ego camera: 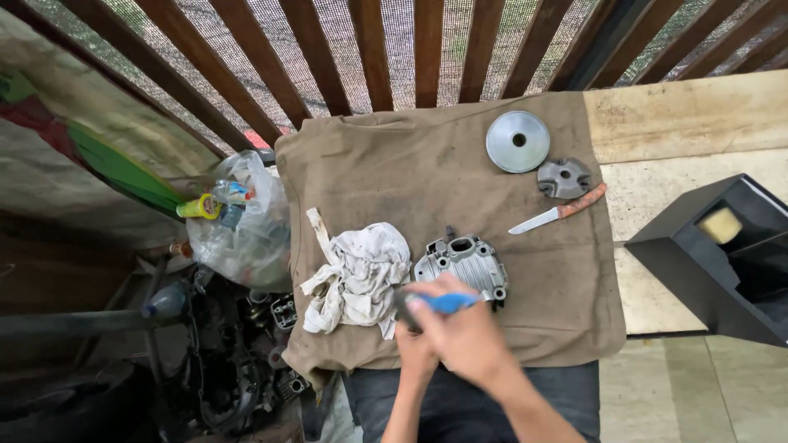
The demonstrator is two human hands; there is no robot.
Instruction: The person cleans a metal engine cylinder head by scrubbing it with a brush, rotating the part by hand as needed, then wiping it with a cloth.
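Observation:
My right hand (468, 332) is closed around a blue-handled tool (447, 303) whose dark end points left, just in front of a grey cast-metal engine part (464, 262). That part lies on a brown cloth (394, 172) spread over the table. My left hand (413, 354) sits directly under the right one and is mostly hidden by it, so I cannot see whether it grips anything. A crumpled white rag (357, 275) lies to the left of the metal part, touching it.
At the cloth's far right lie a round metal disc (517, 141), a small grey lobed plate (563, 178) and a knife with an orange handle (558, 213). A black box (698, 254) holding a yellow sponge stands at the right. A plastic bag of bottles (238, 221) hangs at the left.

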